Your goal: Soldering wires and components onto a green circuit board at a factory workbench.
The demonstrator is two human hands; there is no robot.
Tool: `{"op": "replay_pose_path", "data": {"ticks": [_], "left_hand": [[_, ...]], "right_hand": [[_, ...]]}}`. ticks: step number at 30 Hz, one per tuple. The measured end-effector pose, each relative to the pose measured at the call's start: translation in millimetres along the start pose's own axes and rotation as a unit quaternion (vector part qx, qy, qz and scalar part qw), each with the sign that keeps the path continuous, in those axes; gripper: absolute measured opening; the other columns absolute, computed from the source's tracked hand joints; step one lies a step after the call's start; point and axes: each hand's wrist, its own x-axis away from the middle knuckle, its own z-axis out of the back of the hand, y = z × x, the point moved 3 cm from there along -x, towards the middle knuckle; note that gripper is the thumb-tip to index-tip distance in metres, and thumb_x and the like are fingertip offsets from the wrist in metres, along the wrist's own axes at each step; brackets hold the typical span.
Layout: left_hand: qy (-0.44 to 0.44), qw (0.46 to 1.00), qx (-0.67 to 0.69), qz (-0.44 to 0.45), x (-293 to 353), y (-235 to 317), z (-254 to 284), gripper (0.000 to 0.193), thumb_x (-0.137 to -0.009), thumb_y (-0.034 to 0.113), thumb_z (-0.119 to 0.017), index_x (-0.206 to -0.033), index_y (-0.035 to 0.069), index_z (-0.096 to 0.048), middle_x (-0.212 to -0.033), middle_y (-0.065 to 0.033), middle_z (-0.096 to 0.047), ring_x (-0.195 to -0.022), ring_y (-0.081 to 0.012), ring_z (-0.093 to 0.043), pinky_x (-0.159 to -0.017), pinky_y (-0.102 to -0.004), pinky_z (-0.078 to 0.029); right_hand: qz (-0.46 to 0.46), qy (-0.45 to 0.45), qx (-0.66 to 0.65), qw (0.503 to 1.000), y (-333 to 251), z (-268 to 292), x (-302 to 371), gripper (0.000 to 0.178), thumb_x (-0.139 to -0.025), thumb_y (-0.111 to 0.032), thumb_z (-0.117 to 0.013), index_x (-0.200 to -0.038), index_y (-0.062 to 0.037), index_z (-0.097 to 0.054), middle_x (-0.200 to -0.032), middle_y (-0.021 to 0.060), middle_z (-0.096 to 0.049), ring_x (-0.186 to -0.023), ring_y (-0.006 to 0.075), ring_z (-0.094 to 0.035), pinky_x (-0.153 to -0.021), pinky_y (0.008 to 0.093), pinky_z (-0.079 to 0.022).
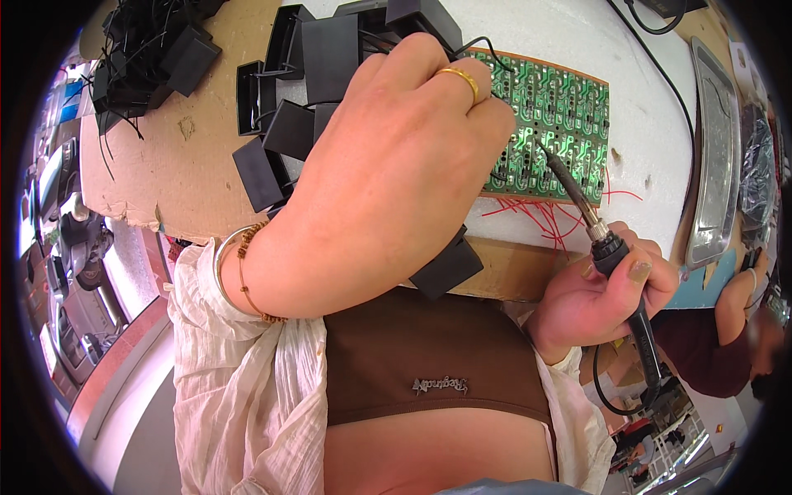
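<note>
My right hand grips a soldering iron by its black handle. The iron's dark tip slants up and left, meeting or hovering just over a green circuit board panel; I cannot tell which. My left hand is bent over the panel's left part, fingers curled and pressed together. Its fingertips, and whatever they pinch, are hidden beneath it. A black wire loops out beyond the knuckles onto the panel. Several black plastic boxes lie around the left hand and wrist. Thin red wires stick out from the panel's near edge.
White foam lies under the panel, on a cardboard-covered table. More black boxes with wires are heaped at far left. A metal tray sits at right, near a black cable. Another person's arm shows at right.
</note>
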Motion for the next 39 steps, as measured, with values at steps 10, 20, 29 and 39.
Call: {"op": "replay_pose_path", "data": {"ticks": [10, 20, 29, 39], "left_hand": [[0.001, 1.000, -0.006, 0.005, 1.7, 0.9, -0.5, 0.011, -0.065, 0.002, -0.061, -0.075, 0.004, -0.055, -0.073, -0.0054, -0.048, -0.072, -0.0230, -0.044, -0.064, -0.0316, -0.040], [0.002, 1.000, -0.018, -0.002, 0.3, -1.6, 0.4, 0.009, -0.066, 0.004, -0.061, -0.073, 0.004, -0.055, -0.073, -0.0052, -0.049, -0.073, -0.0233, -0.045, -0.065, -0.0314, -0.040], [0.038, 0.999, 0.019, -0.008, 7.8, 3.0, 28.0, 0.015, -0.064, 0.008, -0.065, -0.077, 0.005, -0.059, -0.075, -0.0053, -0.053, -0.073, -0.0225, -0.049, -0.065, -0.0308, -0.040], [0.225, 0.907, -0.261, 0.243, 48.3, -102.2, 101.7, 0.025, -0.071, 0.028, -0.062, -0.072, 0.003, -0.056, -0.069, -0.0083, -0.054, -0.063, -0.0226, -0.051, -0.057, -0.0317, -0.041]], "right_hand": [[0.008, 0.006, -0.010, 1.000, -0.2, 3.0, 1.5, 0.020, -0.076, -0.015, -0.054, -0.077, -0.0024, -0.038, -0.057, 0.0064, -0.040, -0.044, 0.0088, -0.032, -0.042, 0.0231, -0.026], [0.003, 0.014, 0.000, 1.000, 0.6, 2.7, 2.5, 0.021, -0.075, -0.014, -0.055, -0.076, -0.0023, -0.037, -0.055, 0.0046, -0.038, -0.046, 0.0087, -0.032, -0.044, 0.0233, -0.026], [-0.015, 0.039, 0.019, 0.999, 1.3, 1.7, 7.0, 0.019, -0.075, -0.015, -0.055, -0.076, -0.0027, -0.039, -0.058, 0.0066, -0.041, -0.051, 0.0120, -0.036, -0.047, 0.0250, -0.028], [-0.039, 0.018, 0.018, 0.999, 3.8, 14.7, 11.0, 0.020, -0.079, -0.018, -0.050, -0.071, -0.0040, -0.037, -0.056, 0.0028, -0.032, -0.052, 0.0118, -0.032, -0.050, 0.0250, -0.025]]}}
